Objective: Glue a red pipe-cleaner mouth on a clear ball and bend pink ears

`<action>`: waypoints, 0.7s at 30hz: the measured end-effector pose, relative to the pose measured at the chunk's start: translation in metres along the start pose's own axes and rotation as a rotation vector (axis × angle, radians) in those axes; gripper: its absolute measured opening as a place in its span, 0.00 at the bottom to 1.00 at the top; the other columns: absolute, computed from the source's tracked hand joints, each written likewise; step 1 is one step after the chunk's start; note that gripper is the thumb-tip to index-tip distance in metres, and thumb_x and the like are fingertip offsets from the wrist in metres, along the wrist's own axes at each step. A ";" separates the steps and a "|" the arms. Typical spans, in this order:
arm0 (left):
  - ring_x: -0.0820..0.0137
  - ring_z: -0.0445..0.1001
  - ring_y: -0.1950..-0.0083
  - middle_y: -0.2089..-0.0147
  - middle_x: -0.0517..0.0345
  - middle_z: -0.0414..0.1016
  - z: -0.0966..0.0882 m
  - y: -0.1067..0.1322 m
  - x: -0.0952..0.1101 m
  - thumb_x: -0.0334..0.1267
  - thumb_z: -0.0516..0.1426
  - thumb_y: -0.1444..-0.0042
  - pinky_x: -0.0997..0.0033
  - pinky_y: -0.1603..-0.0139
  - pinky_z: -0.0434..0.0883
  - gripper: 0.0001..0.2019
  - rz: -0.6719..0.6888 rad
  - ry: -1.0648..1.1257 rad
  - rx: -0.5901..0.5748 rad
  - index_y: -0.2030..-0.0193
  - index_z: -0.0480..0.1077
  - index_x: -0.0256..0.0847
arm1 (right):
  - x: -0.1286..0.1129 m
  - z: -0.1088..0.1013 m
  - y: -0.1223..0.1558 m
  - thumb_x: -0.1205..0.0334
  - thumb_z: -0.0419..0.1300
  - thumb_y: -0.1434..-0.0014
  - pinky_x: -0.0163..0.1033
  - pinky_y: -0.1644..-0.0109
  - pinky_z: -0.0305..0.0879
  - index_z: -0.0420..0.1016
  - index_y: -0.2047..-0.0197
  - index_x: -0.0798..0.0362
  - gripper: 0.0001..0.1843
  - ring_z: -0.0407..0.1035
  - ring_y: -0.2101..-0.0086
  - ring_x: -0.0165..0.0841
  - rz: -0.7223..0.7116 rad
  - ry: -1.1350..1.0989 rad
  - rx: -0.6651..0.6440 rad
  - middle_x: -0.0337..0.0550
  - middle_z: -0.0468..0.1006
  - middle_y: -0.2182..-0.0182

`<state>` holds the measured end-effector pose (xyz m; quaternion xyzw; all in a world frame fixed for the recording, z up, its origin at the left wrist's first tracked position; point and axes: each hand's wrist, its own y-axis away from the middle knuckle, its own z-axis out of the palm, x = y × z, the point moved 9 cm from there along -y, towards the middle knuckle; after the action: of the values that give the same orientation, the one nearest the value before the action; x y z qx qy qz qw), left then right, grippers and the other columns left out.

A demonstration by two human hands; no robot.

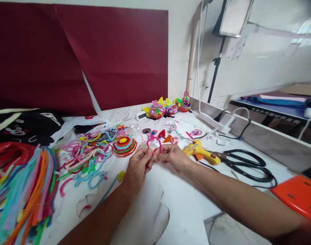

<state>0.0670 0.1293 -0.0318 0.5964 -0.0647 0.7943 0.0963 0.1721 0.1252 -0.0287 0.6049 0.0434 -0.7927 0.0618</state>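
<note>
A pink pipe cleaner (154, 138), bent into a loop, stands up between my two hands above the white table. My left hand (141, 163) pinches one side of it near the bottom. The fingers of my right hand (172, 156) are closed on its other end, close to the left fingertips. Just left of my hands sits a round, striped coil of pipe cleaners (124, 146) with a yellow centre. Behind the loop lie small red and orange pieces (167, 138). The exact spot where the fingertips meet the pipe cleaner is partly hidden.
A yellow glue gun (203, 154) and black-handled scissors (243, 163) lie to the right. Bundled pipe cleaners (30, 194) and a loose tangle (94, 153) fill the left. Colourful stuffed-looking figures (156, 109), a small digital clock (141, 116) and a power strip (214, 122) stand behind.
</note>
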 end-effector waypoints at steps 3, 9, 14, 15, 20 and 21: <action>0.83 0.58 0.81 0.79 0.65 0.66 -0.003 -0.003 -0.001 0.47 0.66 0.54 0.83 0.83 0.51 0.17 -0.008 0.009 0.013 0.71 0.67 0.36 | 0.000 0.000 0.000 0.60 0.73 0.65 0.32 0.77 0.50 0.75 0.76 0.55 0.13 0.56 0.82 0.22 0.013 -0.003 0.004 0.32 0.70 0.84; 0.83 0.59 0.81 0.78 0.66 0.66 -0.009 -0.008 0.001 0.49 0.67 0.56 0.84 0.84 0.52 0.19 -0.003 0.039 0.049 0.70 0.66 0.37 | -0.002 -0.001 0.000 0.59 0.74 0.66 0.31 0.78 0.50 0.75 0.73 0.55 0.17 0.58 0.82 0.22 0.032 -0.012 0.020 0.32 0.72 0.82; 0.83 0.60 0.81 0.79 0.66 0.67 -0.004 -0.007 0.001 0.50 0.68 0.58 0.84 0.84 0.53 0.21 -0.013 0.039 0.020 0.70 0.66 0.36 | -0.001 -0.004 -0.002 0.58 0.74 0.65 0.31 0.78 0.51 0.74 0.74 0.57 0.17 0.58 0.82 0.22 0.035 -0.002 0.029 0.32 0.71 0.83; 0.83 0.60 0.81 0.79 0.66 0.67 -0.004 -0.007 0.001 0.50 0.68 0.58 0.84 0.83 0.54 0.21 -0.015 0.037 0.015 0.70 0.66 0.36 | -0.001 -0.004 -0.002 0.58 0.74 0.65 0.31 0.78 0.51 0.75 0.74 0.57 0.17 0.58 0.82 0.22 0.035 0.000 0.027 0.33 0.71 0.83; 0.83 0.59 0.82 0.81 0.66 0.65 -0.005 -0.009 -0.001 0.49 0.69 0.59 0.84 0.84 0.52 0.21 -0.016 0.026 0.012 0.73 0.66 0.36 | 0.000 -0.003 -0.001 0.57 0.75 0.65 0.31 0.78 0.51 0.74 0.74 0.57 0.18 0.58 0.82 0.22 0.029 -0.001 0.011 0.33 0.72 0.82; 0.83 0.59 0.82 0.81 0.66 0.65 -0.006 -0.009 -0.001 0.49 0.69 0.59 0.84 0.84 0.52 0.21 -0.014 0.022 0.011 0.74 0.67 0.36 | 0.000 -0.002 -0.001 0.57 0.75 0.65 0.31 0.78 0.51 0.74 0.74 0.57 0.18 0.58 0.82 0.22 0.027 -0.004 0.006 0.33 0.72 0.82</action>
<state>0.0640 0.1394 -0.0347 0.5884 -0.0551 0.8006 0.0992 0.1739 0.1262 -0.0290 0.6042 0.0329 -0.7930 0.0706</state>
